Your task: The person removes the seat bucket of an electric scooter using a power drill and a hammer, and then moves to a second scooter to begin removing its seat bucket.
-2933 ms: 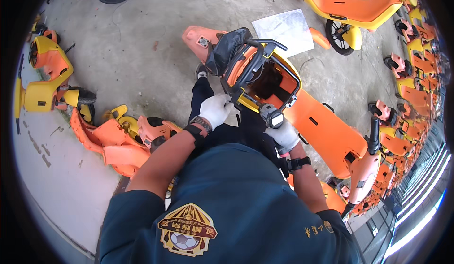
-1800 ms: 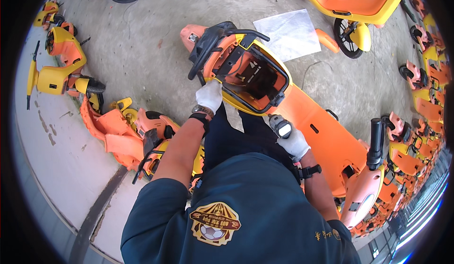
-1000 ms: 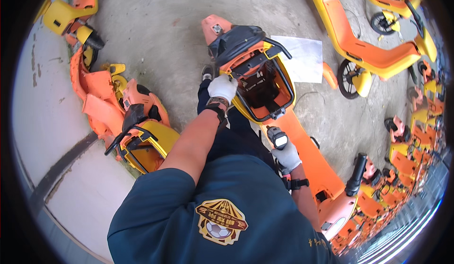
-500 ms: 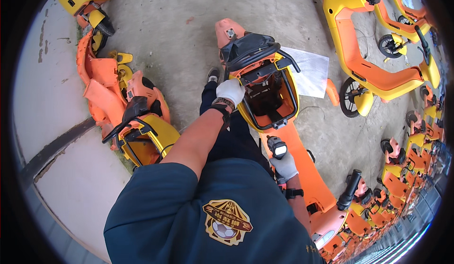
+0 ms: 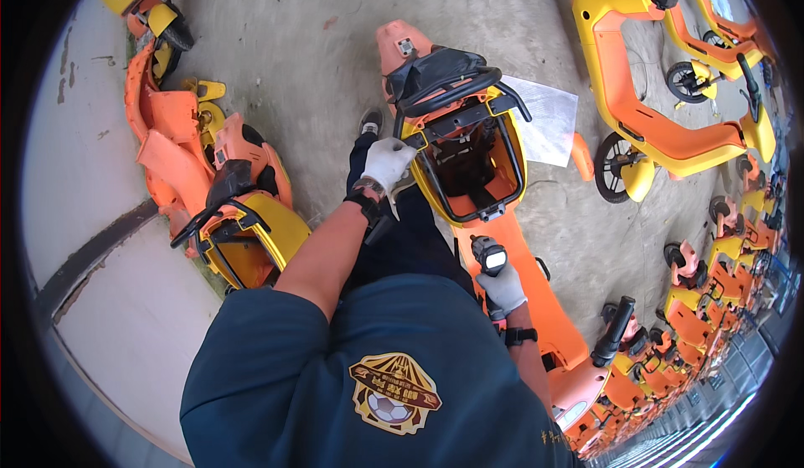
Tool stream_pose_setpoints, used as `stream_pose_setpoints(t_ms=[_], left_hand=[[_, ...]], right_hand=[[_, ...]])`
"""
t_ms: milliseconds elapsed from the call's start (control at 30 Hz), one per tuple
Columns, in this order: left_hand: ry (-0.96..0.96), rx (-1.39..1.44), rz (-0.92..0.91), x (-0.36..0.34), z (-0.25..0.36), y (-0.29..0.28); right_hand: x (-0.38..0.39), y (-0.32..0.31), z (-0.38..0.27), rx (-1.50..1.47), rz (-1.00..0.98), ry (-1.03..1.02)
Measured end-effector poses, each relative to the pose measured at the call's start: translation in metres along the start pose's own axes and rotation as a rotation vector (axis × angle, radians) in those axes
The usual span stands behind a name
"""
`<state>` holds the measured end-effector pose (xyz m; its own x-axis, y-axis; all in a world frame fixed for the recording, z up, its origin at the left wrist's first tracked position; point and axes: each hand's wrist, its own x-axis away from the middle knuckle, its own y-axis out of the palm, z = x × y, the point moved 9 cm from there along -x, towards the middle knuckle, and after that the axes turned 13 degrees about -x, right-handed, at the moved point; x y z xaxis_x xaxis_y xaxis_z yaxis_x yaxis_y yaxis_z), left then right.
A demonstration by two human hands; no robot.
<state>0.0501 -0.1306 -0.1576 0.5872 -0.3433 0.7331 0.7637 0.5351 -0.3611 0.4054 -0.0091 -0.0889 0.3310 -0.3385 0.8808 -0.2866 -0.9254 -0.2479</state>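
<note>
Left of centre, left forearm runs up and inward from the lower edge, dark watch and black strap at the wrist. Left hand (image 5: 389, 164), white glove, back facing up, fingers bent toward the near-left rim of the open scooter (image 5: 506, 185). Can't tell if it pinches anything; fingertips are hidden by the glove and rim edge.

Scooter stands mid-view on the concrete floor (image 5: 293, 49), just in front of the person. Yellow shell, orange inner panels. Rear end is farthest away: faded orange tail piece (image 5: 402, 47), then creased black cover (image 5: 440, 76) with a black looped bar in front. Storage bay (image 5: 469, 166) is uncovered, black tube frame around its mouth, interior dark, small parts at the bottom too dim to sort out. Orange footboard (image 5: 540, 305) runs from the bay down to the lower right.

Over the footboard: power tool (image 5: 482, 248), dark grey, pale round face turned up. It's in the right hand (image 5: 504, 290), white glove, fingers wrapped round the grip; right forearm comes up from lower right, black strap at the wrist. Tool sits just below the bay, apart from its rim.

Right of the scooter: silver sheet (image 5: 548, 124) flat on the floor, partly behind the scooter, then another yellow-orange scooter (image 5: 662, 129).
</note>
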Motion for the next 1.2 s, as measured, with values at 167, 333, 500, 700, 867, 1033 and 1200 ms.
stream_pose_setpoints(t_ms=[167, 333, 500, 700, 867, 1033, 1200], left_hand=[[-0.067, 0.380, -0.226, 0.012, -0.043, 0.000], [-0.082, 0.629, -0.300, 0.020, -0.050, -0.001], [0.009, 0.808, -0.352, 0.024, -0.036, -0.002], [-0.001, 0.620, -0.268, 0.017, -0.042, -0.006], [-0.127, 0.216, -0.200, 0.023, -0.063, -0.001], [-0.036, -0.003, -0.141, 0.007, -0.078, 0.023], [0.055, -0.072, -0.047, -0.003, -0.077, 0.031]], right_hand=[[-0.009, -0.003, 0.003, 0.072, -0.012, 0.028], [-0.008, -0.002, -0.037, 0.139, -0.046, 0.018], [-0.003, 0.001, -0.084, 0.164, 0.010, -0.115], [-0.015, 0.005, -0.077, 0.113, -0.028, -0.005], [-0.008, 0.013, -0.100, 0.121, -0.049, -0.059], [-0.007, 0.012, -0.083, 0.148, -0.032, -0.009], [-0.001, 0.013, -0.074, 0.084, -0.007, -0.081]])
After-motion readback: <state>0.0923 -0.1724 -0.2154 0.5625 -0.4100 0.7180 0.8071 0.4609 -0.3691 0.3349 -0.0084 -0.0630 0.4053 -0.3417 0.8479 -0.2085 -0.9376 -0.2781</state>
